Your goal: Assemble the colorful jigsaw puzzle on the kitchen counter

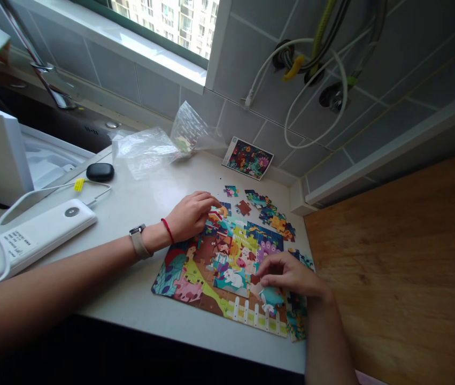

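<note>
A colourful jigsaw puzzle (pixel 211 302), largely joined, lies on the white counter with farm animals and a white fence in its picture. My left hand (pixel 193 216) rests at its upper left edge, fingers stretched out and slightly bent, tips touching pieces there. Over the right part, my right hand (pixel 291 274) has thumb and index finger pinched at a small brown puzzle piece (pixel 254 279), partly hidden by the fingertips. A loose brown piece (pixel 244 208) and a small multicoloured piece (pixel 231 191) lie above the puzzle. More pieces (pixel 267 206) are heaped to the upper right.
A picture card (pixel 248 158) leans against the tiled wall. Clear plastic bags (pixel 147 149), a black case (pixel 100 171) and a white power bank (pixel 46 235) with a cable are on the left. Beyond them is a sink (pixel 86 128); a wooden surface (pixel 391 256) adjoins the right.
</note>
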`<act>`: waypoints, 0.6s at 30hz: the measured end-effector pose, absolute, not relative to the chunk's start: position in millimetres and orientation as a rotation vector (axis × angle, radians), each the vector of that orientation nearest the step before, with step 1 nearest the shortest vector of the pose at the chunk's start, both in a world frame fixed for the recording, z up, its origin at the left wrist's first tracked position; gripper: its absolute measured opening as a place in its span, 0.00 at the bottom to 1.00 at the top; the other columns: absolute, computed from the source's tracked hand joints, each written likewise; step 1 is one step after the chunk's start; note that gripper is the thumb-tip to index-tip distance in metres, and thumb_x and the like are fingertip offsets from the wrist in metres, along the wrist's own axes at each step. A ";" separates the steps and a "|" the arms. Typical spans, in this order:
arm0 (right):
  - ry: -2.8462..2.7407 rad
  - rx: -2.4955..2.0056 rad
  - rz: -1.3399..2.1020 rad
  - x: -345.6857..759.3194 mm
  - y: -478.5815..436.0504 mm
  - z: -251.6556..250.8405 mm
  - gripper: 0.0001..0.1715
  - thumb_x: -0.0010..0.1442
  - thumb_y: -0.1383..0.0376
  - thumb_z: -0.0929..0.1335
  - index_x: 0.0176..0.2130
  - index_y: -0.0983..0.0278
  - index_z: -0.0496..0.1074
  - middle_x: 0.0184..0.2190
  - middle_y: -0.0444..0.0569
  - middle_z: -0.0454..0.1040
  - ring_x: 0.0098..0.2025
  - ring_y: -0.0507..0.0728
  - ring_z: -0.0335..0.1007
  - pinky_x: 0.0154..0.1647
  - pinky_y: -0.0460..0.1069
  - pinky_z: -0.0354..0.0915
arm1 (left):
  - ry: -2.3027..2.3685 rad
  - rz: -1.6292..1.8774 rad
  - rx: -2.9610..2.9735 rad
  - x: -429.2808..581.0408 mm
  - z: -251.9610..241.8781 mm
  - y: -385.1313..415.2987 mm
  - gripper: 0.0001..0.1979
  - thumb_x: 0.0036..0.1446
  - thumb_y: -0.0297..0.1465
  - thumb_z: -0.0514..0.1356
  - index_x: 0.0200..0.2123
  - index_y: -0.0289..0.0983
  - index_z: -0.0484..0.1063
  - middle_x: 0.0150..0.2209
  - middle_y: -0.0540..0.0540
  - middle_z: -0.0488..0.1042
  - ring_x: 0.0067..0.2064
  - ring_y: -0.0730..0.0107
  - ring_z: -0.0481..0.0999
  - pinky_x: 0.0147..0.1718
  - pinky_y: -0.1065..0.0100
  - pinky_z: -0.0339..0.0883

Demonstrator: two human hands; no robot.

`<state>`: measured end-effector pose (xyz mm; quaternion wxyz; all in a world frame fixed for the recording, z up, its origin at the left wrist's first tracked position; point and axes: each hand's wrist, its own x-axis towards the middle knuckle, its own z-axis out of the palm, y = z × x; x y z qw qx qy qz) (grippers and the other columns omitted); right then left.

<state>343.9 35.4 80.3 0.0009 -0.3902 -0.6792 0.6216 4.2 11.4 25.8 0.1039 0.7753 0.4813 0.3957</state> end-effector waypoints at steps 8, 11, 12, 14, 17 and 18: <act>-2.168 -1.133 1.919 351.2 37.6 89.3 0.20 0.52 0.47 0.79 0.34 0.60 0.85 0.30 0.49 0.82 0.32 0.56 0.75 0.33 0.48 0.70 | 1.317 1.057 2.337 10.0 19.7 8.9 0.11 0.70 0.31 0.56 0.50 0.40 0.76 0.51 0.41 0.79 0.58 0.54 0.75 0.60 0.45 0.70; -1.976 -1.158 1.655 362.4 44.6 84.0 0.23 0.50 0.44 0.80 0.28 0.60 0.82 0.27 0.47 0.78 0.31 0.56 0.72 0.33 0.49 0.69 | 1.281 0.961 2.406 13.8 15.0 4.3 0.11 0.71 0.32 0.56 0.52 0.41 0.75 0.55 0.40 0.77 0.64 0.49 0.70 0.62 0.42 0.68; -1.884 -1.184 1.553 365.8 47.3 80.1 0.24 0.49 0.43 0.81 0.27 0.60 0.81 0.27 0.47 0.77 0.31 0.56 0.71 0.33 0.49 0.68 | 1.275 0.928 2.430 14.7 13.5 3.0 0.11 0.70 0.32 0.57 0.52 0.41 0.75 0.56 0.40 0.76 0.66 0.47 0.68 0.61 0.42 0.68; -1.669 -1.292 1.371 372.1 52.3 71.8 0.27 0.46 0.41 0.81 0.29 0.60 0.80 0.29 0.47 0.77 0.30 0.55 0.69 0.30 0.48 0.66 | 1.265 0.877 2.468 15.9 11.2 1.2 0.11 0.70 0.34 0.58 0.52 0.41 0.75 0.57 0.39 0.76 0.67 0.46 0.67 0.61 0.42 0.68; -1.482 -1.447 1.265 380.7 55.8 65.2 0.32 0.43 0.37 0.80 0.33 0.59 0.79 0.30 0.46 0.77 0.27 0.53 0.66 0.27 0.48 0.65 | 1.306 0.869 2.502 16.0 10.4 1.4 0.13 0.67 0.28 0.58 0.53 0.41 0.75 0.60 0.39 0.74 0.65 0.46 0.69 0.60 0.43 0.70; -1.479 -1.470 1.257 383.5 55.2 65.6 0.33 0.42 0.37 0.80 0.33 0.60 0.79 0.30 0.46 0.77 0.27 0.53 0.66 0.28 0.48 0.65 | 1.355 0.884 2.502 15.5 10.9 2.1 0.17 0.64 0.24 0.58 0.55 0.41 0.74 0.62 0.38 0.72 0.65 0.47 0.70 0.59 0.44 0.70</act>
